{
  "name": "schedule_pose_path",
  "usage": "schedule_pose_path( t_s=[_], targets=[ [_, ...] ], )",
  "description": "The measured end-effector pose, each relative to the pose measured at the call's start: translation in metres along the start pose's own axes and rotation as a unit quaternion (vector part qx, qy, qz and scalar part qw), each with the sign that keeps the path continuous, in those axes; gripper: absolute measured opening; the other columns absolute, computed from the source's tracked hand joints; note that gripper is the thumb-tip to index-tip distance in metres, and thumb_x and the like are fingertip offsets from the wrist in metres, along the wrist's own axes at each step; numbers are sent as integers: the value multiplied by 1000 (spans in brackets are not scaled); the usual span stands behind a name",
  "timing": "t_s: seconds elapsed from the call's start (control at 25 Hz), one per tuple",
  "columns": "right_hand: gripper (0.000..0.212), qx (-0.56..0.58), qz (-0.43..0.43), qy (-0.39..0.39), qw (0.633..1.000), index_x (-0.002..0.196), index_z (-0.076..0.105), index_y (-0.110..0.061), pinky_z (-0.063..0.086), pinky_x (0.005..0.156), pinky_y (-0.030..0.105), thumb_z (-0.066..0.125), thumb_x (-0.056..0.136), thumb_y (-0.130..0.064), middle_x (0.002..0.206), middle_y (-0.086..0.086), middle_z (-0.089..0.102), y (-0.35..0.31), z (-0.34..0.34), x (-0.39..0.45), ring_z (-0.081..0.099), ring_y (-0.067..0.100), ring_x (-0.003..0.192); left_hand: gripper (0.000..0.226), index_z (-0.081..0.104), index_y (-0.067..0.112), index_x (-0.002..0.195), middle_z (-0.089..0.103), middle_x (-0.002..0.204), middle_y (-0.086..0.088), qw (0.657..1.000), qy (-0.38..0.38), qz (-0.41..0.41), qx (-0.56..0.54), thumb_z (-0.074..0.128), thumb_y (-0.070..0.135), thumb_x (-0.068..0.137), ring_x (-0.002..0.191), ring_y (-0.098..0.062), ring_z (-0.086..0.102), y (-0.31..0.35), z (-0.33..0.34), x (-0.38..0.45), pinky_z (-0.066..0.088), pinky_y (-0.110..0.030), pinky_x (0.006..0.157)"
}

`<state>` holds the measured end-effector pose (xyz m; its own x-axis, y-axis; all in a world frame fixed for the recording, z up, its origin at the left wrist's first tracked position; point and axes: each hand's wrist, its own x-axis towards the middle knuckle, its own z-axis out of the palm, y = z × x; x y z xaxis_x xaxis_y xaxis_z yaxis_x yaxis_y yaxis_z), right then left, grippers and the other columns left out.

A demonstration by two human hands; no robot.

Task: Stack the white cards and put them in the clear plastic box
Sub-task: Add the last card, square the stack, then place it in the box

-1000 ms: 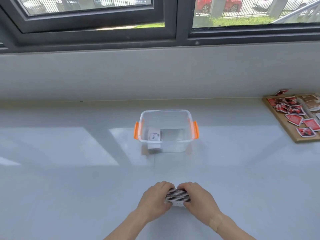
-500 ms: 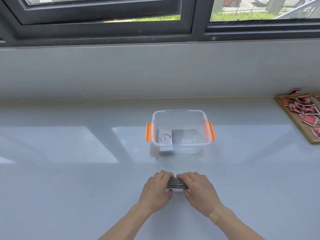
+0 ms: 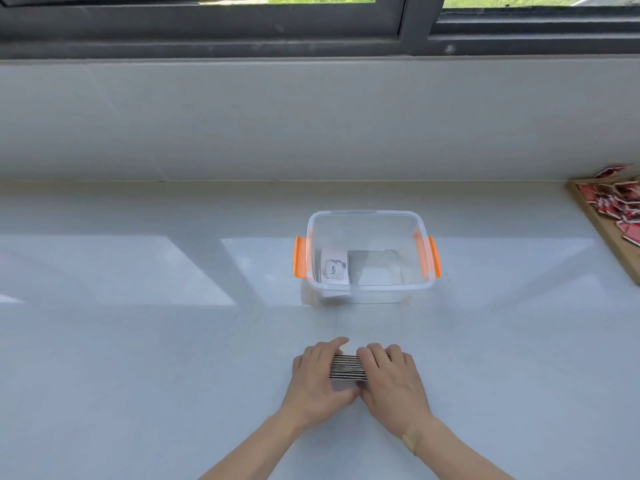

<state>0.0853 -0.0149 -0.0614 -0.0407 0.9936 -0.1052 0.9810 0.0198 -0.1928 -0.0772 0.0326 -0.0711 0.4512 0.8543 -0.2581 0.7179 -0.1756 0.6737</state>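
A stack of white cards (image 3: 347,367) stands on edge on the white counter, its dark-lined edges facing up. My left hand (image 3: 317,382) presses the stack from the left and my right hand (image 3: 393,382) from the right, fingers curled over the top. The clear plastic box (image 3: 367,291) with orange side handles sits a little beyond the hands, open-topped. Inside it, at the left, lies a white card (image 3: 334,269) printed with a word.
A wooden board (image 3: 602,230) with several red-and-white cards lies at the far right edge. A low white wall and a dark window frame (image 3: 311,32) run along the back of the counter.
The view has tilted down and shifted left, so the box and hands appear further right. Both hands stay closed around the card stack, fingers slightly readjusted.
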Motion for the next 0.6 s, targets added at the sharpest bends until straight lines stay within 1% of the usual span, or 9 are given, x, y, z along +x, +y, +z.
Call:
schedule_pose_path(
  t_s=[0.04,0.12,0.16,0.2,0.28,0.36,0.44,0.52,0.6],
  targets=[
    [41,-8,-1,-4,1000,95,58,-20,49,62,37,76,59,-28,88,-3,62,0,-1,0,55,27,73,72,36,44,134,49,121,26,997,6,-17,-76,63,56,69,119,7,37,-4,-4,-5,23,-19,102],
    [39,-11,-5,-3,1000,97,59,-20,51,67,37,75,61,-26,92,-2,62,0,-2,1,58,28,82,65,38,44,134,51,126,23,976,39,-47,-210,57,61,74,124,5,38,-14,-13,-14,26,-21,104],
    [40,-8,-7,-3,1000,98,59,-19,52,70,37,74,62,-25,96,-2,63,0,-2,0,59,28,87,56,41,44,132,53,128,19,957,70,-67,-272,53,59,79,125,2,42,-20,-18,-17,30,-21,104],
    [41,-5,-8,-5,1000,99,59,-19,52,70,37,74,62,-24,98,-2,63,0,-3,0,59,28,89,47,45,44,128,55,129,15,934,111,-93,-326,50,56,83,125,0,44,-25,-23,-17,33,-17,101],
    [42,0,-5,-9,1000,100,59,-20,51,64,35,75,61,-24,97,-2,63,-1,-4,0,59,27,86,37,50,43,122,58,130,11,878,199,-147,-410,45,49,87,124,2,47,-31,-29,-14,34,-12,97],
    [42,0,0,-11,1000,98,59,-20,49,58,34,76,61,-25,93,-3,62,-2,-4,0,57,26,79,39,52,36,124,59,132,8,837,239,-170,-462,42,47,88,127,-3,47,-24,-24,-7,32,-21,103],
    [41,-3,3,-10,1000,97,59,-21,47,56,35,76,60,-25,89,-3,61,-3,-4,0,56,26,75,40,54,31,126,60,131,7,831,200,-169,-491,42,46,91,128,-6,48,-2,-9,1,33,-27,105],
    [41,-1,15,-6,1000,96,59,-20,47,55,36,75,59,-23,88,-2,61,-5,-4,0,56,27,74,39,59,33,122,63,128,11,844,104,-162,-501,42,50,92,124,-4,52,26,9,6,38,-28,102],
    [41,4,24,-2,1000,97,60,-21,47,54,36,75,59,-24,88,-2,61,-3,-5,1,56,27,75,48,63,36,118,66,123,15,857,29,-162,-489,40,61,84,117,-1,56,39,8,8,41,-25,94]
  ],
)
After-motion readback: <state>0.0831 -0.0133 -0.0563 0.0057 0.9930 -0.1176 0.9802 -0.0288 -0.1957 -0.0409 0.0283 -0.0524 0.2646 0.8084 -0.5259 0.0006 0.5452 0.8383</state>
